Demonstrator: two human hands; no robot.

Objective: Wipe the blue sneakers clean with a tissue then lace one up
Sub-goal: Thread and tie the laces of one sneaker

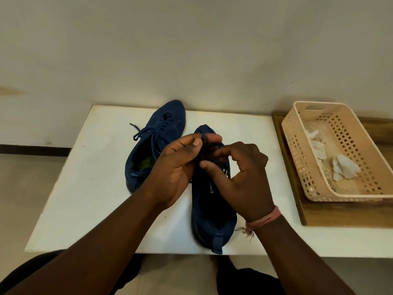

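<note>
White table in front of the person, pushed up against the wall, and two blue sneakers on it. The near sneaker lies lengthwise, heel tab at the table's front edge, toe pointing away toward the wall; its whole front half is covered by the hands. The far sneaker sits just beside it to the left, toe also aimed at the wall but angled a little right, laces already threaded and loose ends trailing left. Over on the right, a beige basket stands on a wooden tray, cut off by the frame edge, with crumpled tissues inside. Both hands work over the near sneaker's lace area: left hand has thumb and fingers curled, pinching a dark lace; right hand fingers curl in toward the same spot, and what they grip is too dark to make out. A pink thread band circles the right wrist.
</note>
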